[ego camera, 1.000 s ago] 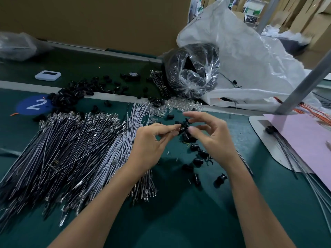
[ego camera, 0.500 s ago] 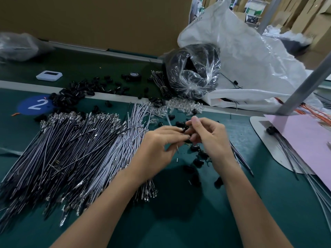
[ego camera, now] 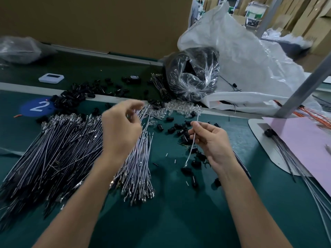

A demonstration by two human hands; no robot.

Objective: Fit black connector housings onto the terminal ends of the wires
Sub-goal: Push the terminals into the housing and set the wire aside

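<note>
My right hand point(ego camera: 213, 142) pinches a single white wire point(ego camera: 190, 151) near its upper end. The wire hangs down to a metal terminal just above the loose black connector housings point(ego camera: 179, 129) scattered on the green mat. My left hand point(ego camera: 120, 129) is raised and blurred over the bundle of white wires point(ego camera: 141, 158). Its curled fingertips are at the far ends of those wires, and the blur hides whether it pinches one. A large pile of dark wires point(ego camera: 53, 149) with terminal ends lies to the left.
At the back stand a clear bag of black housings point(ego camera: 193, 74) and a big white sack point(ego camera: 241, 59). Small clear parts point(ego camera: 179, 108) lie by the belt edge. At right are a pink sheet point(ego camera: 304, 140), assembled wires point(ego camera: 286, 158) and a slanted metal post point(ego camera: 304, 83).
The hands, close together over the housings before, have parted. My left hand swung left and up to the white wire bundle. My right hand now holds a white wire.
</note>
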